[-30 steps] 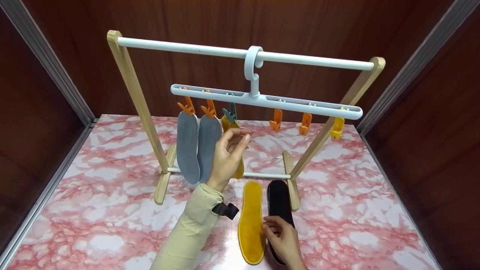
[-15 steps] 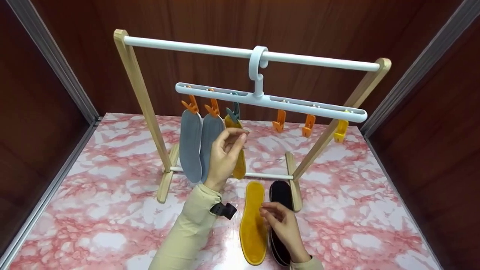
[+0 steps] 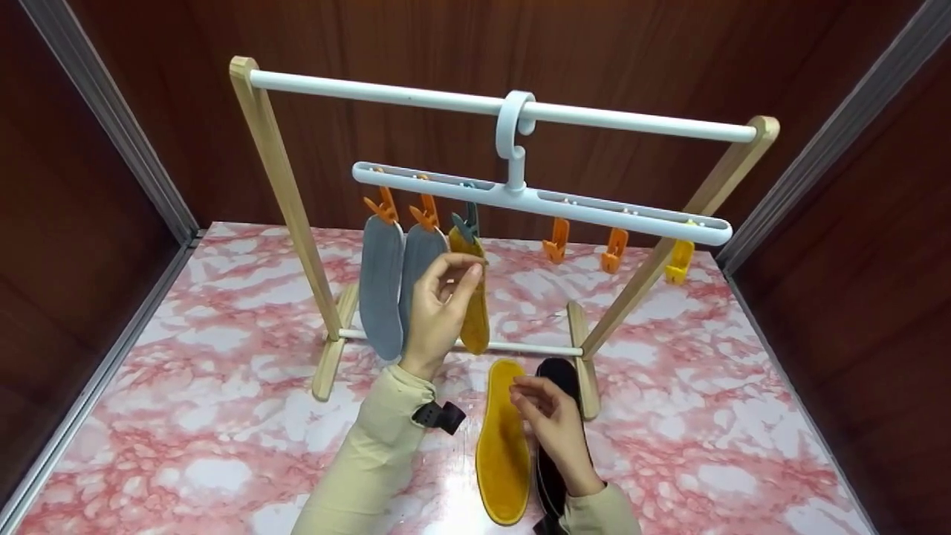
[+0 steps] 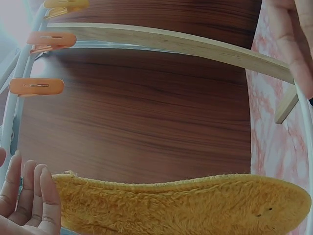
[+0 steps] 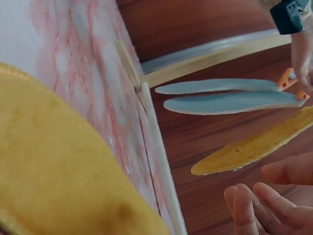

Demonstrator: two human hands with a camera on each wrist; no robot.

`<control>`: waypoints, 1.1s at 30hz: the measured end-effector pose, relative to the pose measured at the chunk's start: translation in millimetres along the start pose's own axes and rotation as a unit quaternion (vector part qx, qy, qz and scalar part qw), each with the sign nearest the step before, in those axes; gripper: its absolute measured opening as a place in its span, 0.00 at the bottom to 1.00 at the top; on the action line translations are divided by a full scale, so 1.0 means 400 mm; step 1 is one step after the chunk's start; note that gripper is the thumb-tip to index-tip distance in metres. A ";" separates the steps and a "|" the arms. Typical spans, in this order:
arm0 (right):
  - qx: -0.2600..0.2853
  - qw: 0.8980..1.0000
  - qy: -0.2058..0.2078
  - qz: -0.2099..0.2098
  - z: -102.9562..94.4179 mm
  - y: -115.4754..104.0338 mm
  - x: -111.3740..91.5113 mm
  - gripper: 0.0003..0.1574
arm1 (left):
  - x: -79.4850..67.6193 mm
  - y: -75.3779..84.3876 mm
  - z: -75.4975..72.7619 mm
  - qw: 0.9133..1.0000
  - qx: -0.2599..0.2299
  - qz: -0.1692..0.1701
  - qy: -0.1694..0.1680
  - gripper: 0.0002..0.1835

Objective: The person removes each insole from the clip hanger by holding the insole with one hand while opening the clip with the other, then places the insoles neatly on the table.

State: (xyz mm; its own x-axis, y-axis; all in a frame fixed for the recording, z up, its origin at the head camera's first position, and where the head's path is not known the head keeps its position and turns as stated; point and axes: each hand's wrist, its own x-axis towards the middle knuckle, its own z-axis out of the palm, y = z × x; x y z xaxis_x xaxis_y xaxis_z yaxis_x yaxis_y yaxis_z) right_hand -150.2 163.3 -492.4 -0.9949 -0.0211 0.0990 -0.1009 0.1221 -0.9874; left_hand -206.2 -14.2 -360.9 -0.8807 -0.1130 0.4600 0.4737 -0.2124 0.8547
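My left hand point(image 3: 440, 316) is raised in front of a fuzzy yellow insole point(image 3: 475, 323) that hangs from a dark green clip point(image 3: 466, 225). In the left wrist view its fingers point(image 4: 49, 196) are loosely bent beside the insole's clipped end, holding nothing. Above a second yellow insole point(image 3: 501, 453) and a black insole point(image 3: 557, 371), both lying on the table, hovers my right hand point(image 3: 556, 427). Its fingers and thumb are apart in the right wrist view, with nothing between them. Two grey insoles point(image 3: 382, 290) hang at the left from orange clips point(image 3: 385, 206).
A white hanger point(image 3: 609, 215) is hooked over the white bar point(image 3: 371, 89) of a wooden stand point(image 3: 282, 193). On its right half hang two orange clips point(image 3: 614, 250) and a yellow clip point(image 3: 680, 261), bearing nothing. Brown panels point(image 3: 446, 44) enclose the marbled table point(image 3: 208, 416).
My right hand has risen from low by the black insole, moving forward over the table. The left hand has shifted slightly left, showing more of the hanging yellow insole. The view has shifted slightly.
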 end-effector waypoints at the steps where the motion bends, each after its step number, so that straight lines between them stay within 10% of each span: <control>1: 0.000 1.000 0.001 -0.003 0.002 0.000 0.004 0.19 | 0.000 0.000 0.000 1.000 0.004 0.001 0.000 0.08; 19: -0.067 0.997 -0.004 -0.037 0.064 -0.119 0.048 0.20 | 0.004 0.006 -0.021 1.000 0.016 0.011 0.015 0.08; 33: -0.029 0.997 0.001 -0.074 0.117 -0.029 0.146 0.29 | 0.004 0.006 -0.027 0.999 0.027 0.004 0.019 0.09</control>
State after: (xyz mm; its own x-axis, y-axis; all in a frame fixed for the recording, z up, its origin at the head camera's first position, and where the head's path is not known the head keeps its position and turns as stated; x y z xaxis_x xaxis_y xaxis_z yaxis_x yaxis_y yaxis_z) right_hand -206.6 114.1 -481.0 -0.9691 -0.0411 0.2434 -0.2468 0.1741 -0.9533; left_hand -206.4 -25.5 -360.8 -0.8754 -0.1523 0.4588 0.4799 -0.1594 0.8627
